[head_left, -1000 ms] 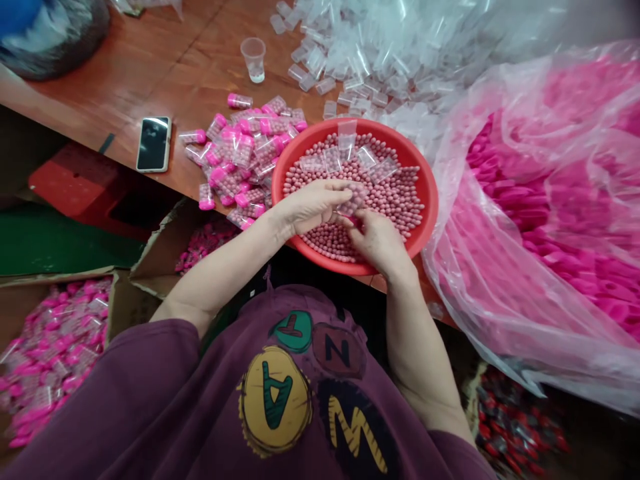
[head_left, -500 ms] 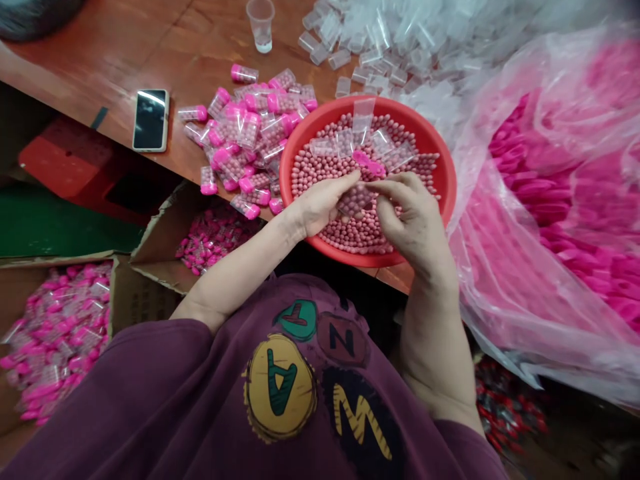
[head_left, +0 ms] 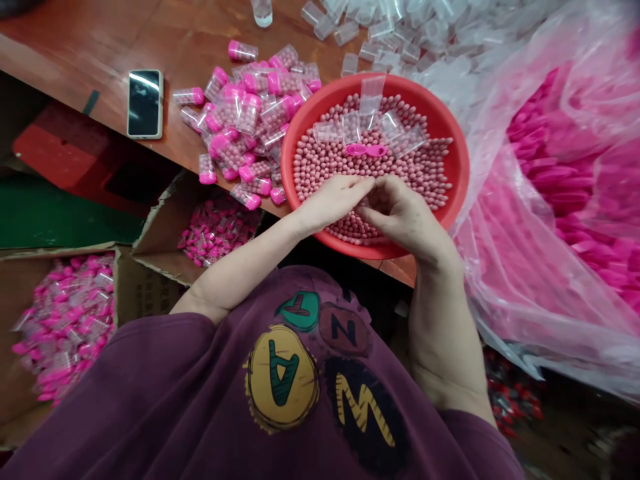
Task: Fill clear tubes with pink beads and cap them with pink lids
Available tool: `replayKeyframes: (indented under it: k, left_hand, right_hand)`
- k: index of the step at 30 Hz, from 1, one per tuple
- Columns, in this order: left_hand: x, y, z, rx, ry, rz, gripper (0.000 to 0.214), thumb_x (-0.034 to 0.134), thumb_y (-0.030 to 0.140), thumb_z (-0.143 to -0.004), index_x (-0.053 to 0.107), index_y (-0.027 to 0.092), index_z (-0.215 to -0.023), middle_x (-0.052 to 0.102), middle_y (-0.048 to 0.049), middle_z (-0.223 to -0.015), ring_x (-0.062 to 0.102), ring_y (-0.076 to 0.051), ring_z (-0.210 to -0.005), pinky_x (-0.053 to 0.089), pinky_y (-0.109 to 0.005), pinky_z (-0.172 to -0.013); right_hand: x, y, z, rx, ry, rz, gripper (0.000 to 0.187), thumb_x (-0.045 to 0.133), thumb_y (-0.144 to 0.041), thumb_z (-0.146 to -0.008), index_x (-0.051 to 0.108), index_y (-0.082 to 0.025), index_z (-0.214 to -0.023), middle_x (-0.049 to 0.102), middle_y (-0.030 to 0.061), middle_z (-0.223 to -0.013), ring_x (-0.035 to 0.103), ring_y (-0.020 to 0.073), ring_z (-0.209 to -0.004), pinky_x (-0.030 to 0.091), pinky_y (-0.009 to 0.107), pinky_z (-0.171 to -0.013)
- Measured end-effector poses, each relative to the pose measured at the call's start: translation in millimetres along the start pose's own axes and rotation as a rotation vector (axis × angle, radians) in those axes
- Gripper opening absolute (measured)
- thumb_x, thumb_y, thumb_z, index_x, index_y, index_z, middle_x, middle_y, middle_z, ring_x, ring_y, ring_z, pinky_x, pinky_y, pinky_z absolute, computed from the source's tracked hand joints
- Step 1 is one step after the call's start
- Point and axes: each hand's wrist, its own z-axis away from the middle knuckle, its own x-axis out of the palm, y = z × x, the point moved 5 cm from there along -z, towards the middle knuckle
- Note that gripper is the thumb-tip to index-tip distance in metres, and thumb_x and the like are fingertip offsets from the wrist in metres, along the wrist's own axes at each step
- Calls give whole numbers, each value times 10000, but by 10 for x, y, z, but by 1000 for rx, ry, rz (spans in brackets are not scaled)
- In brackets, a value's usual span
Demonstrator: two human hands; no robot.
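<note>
A red plastic basin (head_left: 375,83) stands at the table's edge, filled with small pink beads (head_left: 325,167). My left hand (head_left: 333,203) and my right hand (head_left: 400,217) meet above the beads, their fingertips touching. Whatever lies between the fingers is hidden. A joined pair of bright pink caps (head_left: 366,150) rests on the beads just beyond my fingers. Several clear plastic tubes (head_left: 371,100) lie at the far side of the basin, one leaning on its rim.
A heap of bead-filled, pink-capped tubes (head_left: 245,113) and a phone (head_left: 145,103) lie on the wooden table (head_left: 100,47). Loose clear tubes (head_left: 380,30) spread behind the basin. A plastic bag of pink parts (head_left: 540,233) lies right. Open cardboard boxes (head_left: 150,287) hold filled tubes below left.
My hands have closed together, and the clear bead-filled tube between them no longer shows. The pink caps, absent a second ago, lie on the beads. The view has shifted slightly.
</note>
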Motion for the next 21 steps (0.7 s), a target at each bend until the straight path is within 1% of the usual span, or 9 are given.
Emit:
replayKeyframes:
  k: [4, 7, 9, 10, 12, 14, 17, 19, 21]
  left_hand:
    - [16, -19, 2, 74, -6, -208, 433, 635, 328, -1131, 627, 181, -724, 655, -5, -766, 583, -153, -785, 438, -334, -801]
    - [-7, -36, 1, 73, 54, -220, 457, 652, 320, -1129, 591, 189, -696, 610, 2, -714, 574, -154, -765, 442, -329, -791]
    - [-44, -61, -7, 6, 125, -96, 460, 629, 384, -1161, 630, 183, -747, 626, -5, -729, 618, -158, -771, 481, -314, -784]
    - [-64, -74, -14, -32, 158, 0, 464, 601, 446, -1182, 677, 177, -812, 664, -17, -766, 661, -164, -790, 508, -307, -782]
    - [-103, -86, -37, -92, 206, 209, 554, 499, 600, -1208, 762, 165, -990, 749, -57, -868, 746, -185, -837, 558, -301, -770]
    - [-144, -80, -68, -131, 240, 391, 671, 410, 705, -1203, 790, 153, -1155, 798, -100, -947, 805, -216, -896, 599, -301, -763]
    - [-208, -62, -105, -170, 304, 594, 606, 412, 652, -1217, 751, 174, -1371, 833, -124, -1050, 850, -266, -1043, 669, -335, -848]
    - [-234, -45, -116, -171, 332, 673, 501, 433, 550, -1235, 708, 199, -1463, 840, -119, -1121, 851, -286, -1151, 697, -379, -938]
    - [-236, -36, -115, -168, 328, 718, 452, 432, 481, -1242, 697, 196, -1472, 836, -119, -1159, 844, -296, -1215, 703, -407, -987]
  right_hand:
    - [49, 79, 50, 22, -36, -56, 153, 683, -324, -911, 595, -262, -1020, 734, 36, -983, 718, 236, -893, 600, 375, -829]
    - [-37, 55, 125, 86, -104, 39, 135, 668, -357, -940, 587, -259, -895, 685, 12, -842, 642, 207, -769, 518, 346, -727]
    - [-125, 38, 149, 128, -130, 145, 124, 671, -346, -935, 625, -251, -869, 714, 27, -823, 650, 221, -757, 506, 360, -732]
    - [-180, 34, 145, 143, -108, 203, 93, 661, -323, -931, 652, -248, -877, 750, 45, -852, 681, 241, -785, 526, 378, -768]
    - [-299, 38, 114, 169, 12, 319, 77, 620, -271, -927, 692, -247, -917, 818, 96, -962, 750, 301, -895, 573, 430, -873]
    - [-382, 65, 75, 202, 146, 421, 155, 575, -241, -952, 727, -246, -981, 847, 150, -1098, 785, 364, -1044, 594, 489, -981]
    - [-383, 153, 30, 259, 209, 525, 271, 519, -238, -1018, 774, -221, -1110, 833, 206, -1276, 770, 428, -1224, 588, 568, -1088]
    - [-344, 215, 16, 266, 199, 579, 305, 521, -246, -1036, 789, -192, -1169, 808, 226, -1337, 756, 434, -1245, 591, 592, -1102]
    - [-312, 267, 11, 239, 196, 602, 307, 550, -268, -1041, 798, -171, -1194, 789, 236, -1354, 751, 406, -1208, 605, 574, -1084]
